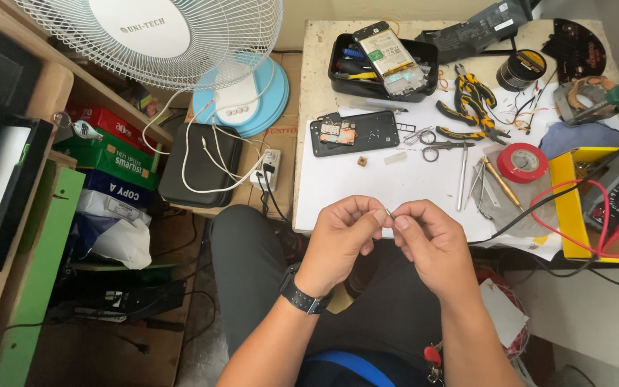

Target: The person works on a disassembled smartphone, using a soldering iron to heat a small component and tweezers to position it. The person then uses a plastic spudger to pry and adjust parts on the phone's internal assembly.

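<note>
Metal, thin and dark, the tiny sliver-like part (389, 212) sits pinched between the fingertips of the left hand (339, 240) and right hand (430, 240), held over the lap at the 6 o'clock edge of the white paper-covered workbench (367, 179). Judgement: so small a piece calls for light, steady pinch pressure, hands braced together. Both hands are raised with wrists bent inward, thumbs and forefingers closed on the part, remaining fingers curled; a black wristwatch (302, 295) sits on the left wrist.

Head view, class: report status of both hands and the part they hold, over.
Left hand and right hand together, fingertips pinching a tiny thin metal piece. Held above lap, short of the white work table. Nothing in the way.
</note>
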